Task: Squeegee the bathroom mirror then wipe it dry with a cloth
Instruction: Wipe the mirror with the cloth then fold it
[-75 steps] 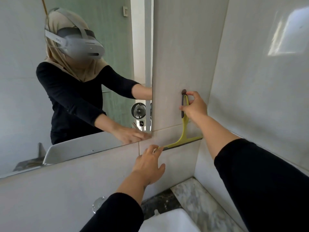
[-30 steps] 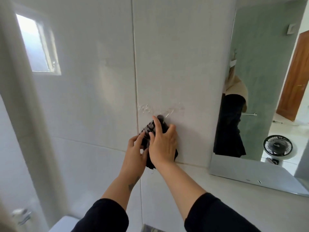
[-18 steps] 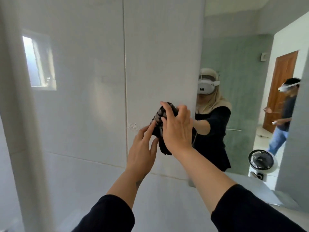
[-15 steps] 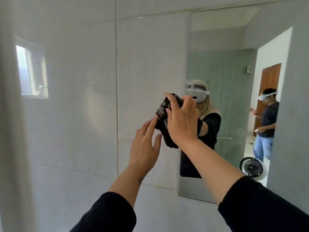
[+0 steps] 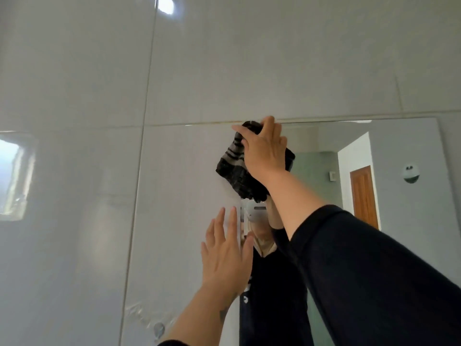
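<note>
The right hand [image 5: 265, 148] presses a soft, floppy striped cloth [image 5: 234, 168], bunched under its palm, against the mirror [image 5: 389, 191]'s top-left corner; the left hand [image 5: 225, 255] spreads empty.

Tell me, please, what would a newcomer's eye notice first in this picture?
First, the right hand pressing a dark cloth with pale stripes against the top left corner of the frameless wall mirror. Below it, the left hand is spread open, empty, at the mirror's left edge. In the reflection on the right stands a brown wooden door.

Soft daylight, glare on glossy wall tiles [image 5: 74, 71], slight blur.
</note>
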A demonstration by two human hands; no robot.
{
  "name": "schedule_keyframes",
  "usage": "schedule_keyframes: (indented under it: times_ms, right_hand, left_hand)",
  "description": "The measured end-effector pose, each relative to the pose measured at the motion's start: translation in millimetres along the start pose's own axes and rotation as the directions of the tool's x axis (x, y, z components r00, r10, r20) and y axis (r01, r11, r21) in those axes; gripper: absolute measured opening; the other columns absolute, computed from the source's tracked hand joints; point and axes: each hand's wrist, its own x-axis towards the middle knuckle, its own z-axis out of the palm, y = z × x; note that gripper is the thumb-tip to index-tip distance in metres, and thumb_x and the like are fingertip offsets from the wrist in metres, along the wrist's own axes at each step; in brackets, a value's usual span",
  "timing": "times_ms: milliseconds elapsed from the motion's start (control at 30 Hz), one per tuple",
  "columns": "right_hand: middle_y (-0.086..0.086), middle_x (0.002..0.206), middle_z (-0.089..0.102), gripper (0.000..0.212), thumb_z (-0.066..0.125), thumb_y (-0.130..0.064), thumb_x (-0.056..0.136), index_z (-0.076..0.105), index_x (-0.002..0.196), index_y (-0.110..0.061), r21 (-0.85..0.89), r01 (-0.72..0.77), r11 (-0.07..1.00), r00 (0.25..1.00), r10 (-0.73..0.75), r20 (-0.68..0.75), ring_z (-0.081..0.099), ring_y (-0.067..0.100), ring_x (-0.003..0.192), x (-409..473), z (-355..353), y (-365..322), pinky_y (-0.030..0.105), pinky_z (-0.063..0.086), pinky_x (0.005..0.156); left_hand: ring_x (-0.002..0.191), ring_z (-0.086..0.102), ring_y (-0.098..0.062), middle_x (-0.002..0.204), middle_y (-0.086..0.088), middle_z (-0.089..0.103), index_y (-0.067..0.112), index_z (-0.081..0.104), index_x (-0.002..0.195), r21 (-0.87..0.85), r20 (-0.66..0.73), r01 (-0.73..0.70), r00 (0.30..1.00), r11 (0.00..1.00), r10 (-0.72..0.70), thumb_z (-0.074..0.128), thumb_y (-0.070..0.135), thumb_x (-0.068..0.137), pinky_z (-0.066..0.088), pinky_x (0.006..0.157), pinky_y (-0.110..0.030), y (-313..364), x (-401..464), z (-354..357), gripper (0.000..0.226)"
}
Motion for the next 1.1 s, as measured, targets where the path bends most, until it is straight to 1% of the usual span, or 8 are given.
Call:
schedule_keyframes:
  times_ms: [133,200,267,367,567,667,767,1100]
  right_hand:
    - [0.013,0.135,0.033,0.043,0.034,-0.039,0.100,0.036,0.142,-0.038,-0.097,0.018,0.995,1.000,-0.020,-0.021,0.035,0.031,0.114,-1.5,13.2,6.1,0.042,0.032,0.090]
    - [0.011,0.136,0.034,0.055,0.034,-0.060,0.093,0.033,0.144,-0.039,-0.133,0.015,0.991,0.999,-0.020,-0.032,0.035,0.031,0.115,-1.5,15.1,6.1,0.043,0.032,0.091]
    - [0.011,0.137,0.033,0.070,0.040,-0.070,0.084,0.028,0.145,-0.038,-0.185,0.028,0.982,0.999,-0.035,-0.035,0.035,0.031,0.116,-1.1,16.7,5.4,0.043,0.033,0.091]
    - [0.012,0.141,0.029,0.070,0.044,-0.061,0.087,0.020,0.148,-0.037,-0.256,0.049,0.966,0.999,-0.054,-0.010,0.033,0.031,0.118,0.9,18.1,6.3,0.043,0.033,0.090]
    - [0.012,0.145,0.026,0.055,0.034,-0.050,0.097,0.018,0.148,-0.041,-0.222,0.048,0.974,0.999,-0.049,0.001,0.030,0.032,0.123,10.1,7.7,23.3,0.045,0.032,0.094]
    - [0.012,0.142,0.028,0.052,0.034,-0.048,0.097,0.021,0.148,-0.040,-0.220,-0.001,0.975,0.999,-0.008,-0.040,0.031,0.032,0.121,13.7,-4.2,47.8,0.045,0.033,0.092]
    - [0.013,0.139,0.031,0.052,0.033,-0.048,0.098,0.021,0.148,-0.041,-0.250,-0.043,0.967,0.998,0.028,-0.062,0.033,0.033,0.119,16.5,-19.1,78.3,0.044,0.034,0.091]
    - [0.013,0.137,0.029,0.049,0.030,-0.050,0.098,0.023,0.146,-0.044,-0.281,-0.240,0.929,0.969,0.215,-0.118,0.033,0.033,0.117,12.7,-80.4,198.5,0.044,0.034,0.089]
  left_hand:
    - [0.143,-0.021,-0.013,0.155,0.013,-0.024,0.041,-0.026,0.140,0.009,0.020,0.022,1.000,1.000,-0.023,0.014,0.058,0.095,0.004,0.118,-0.048,-4.0,4.0,9.1,0.063]
    - [0.141,-0.027,-0.012,0.153,0.015,-0.029,0.040,-0.027,0.141,0.021,0.053,0.038,0.998,0.999,-0.039,0.014,0.058,0.095,-0.001,0.118,-0.048,-3.3,2.0,9.7,0.064]
    - [0.140,-0.031,-0.013,0.152,0.013,-0.032,0.038,-0.028,0.140,0.058,0.070,0.039,0.997,0.998,-0.043,0.015,0.057,0.095,-0.004,0.117,-0.050,-1.2,0.3,10.7,0.065]
    - [0.138,-0.034,-0.018,0.152,0.008,-0.035,0.035,-0.029,0.141,0.108,0.081,0.048,0.995,0.993,-0.057,0.012,0.057,0.092,-0.005,0.116,-0.055,1.0,0.9,16.1,0.068]
    - [0.139,-0.033,-0.019,0.152,0.008,-0.034,0.038,-0.035,0.137,0.111,0.016,0.082,0.996,0.990,-0.084,0.009,0.061,0.088,-0.004,0.116,-0.055,6.2,-1.5,21.6,0.070]
    - [0.140,-0.031,-0.018,0.153,0.011,-0.032,0.047,-0.041,0.127,0.069,-0.019,0.067,0.998,0.995,-0.065,0.012,0.068,0.086,-0.004,0.114,-0.054,6.3,-4.1,23.9,0.070]
    - [0.141,-0.029,-0.018,0.154,0.011,-0.029,0.048,-0.037,0.131,0.062,-0.043,0.054,0.998,0.997,-0.052,0.008,0.075,0.077,0.000,0.114,-0.055,2.9,-4.5,26.1,0.075]
    - [0.143,-0.024,-0.013,0.156,0.012,-0.024,0.054,-0.031,0.131,0.043,-0.121,0.069,0.991,0.997,-0.063,0.014,0.083,0.072,0.003,0.115,-0.054,5.6,-6.1,32.6,0.080]
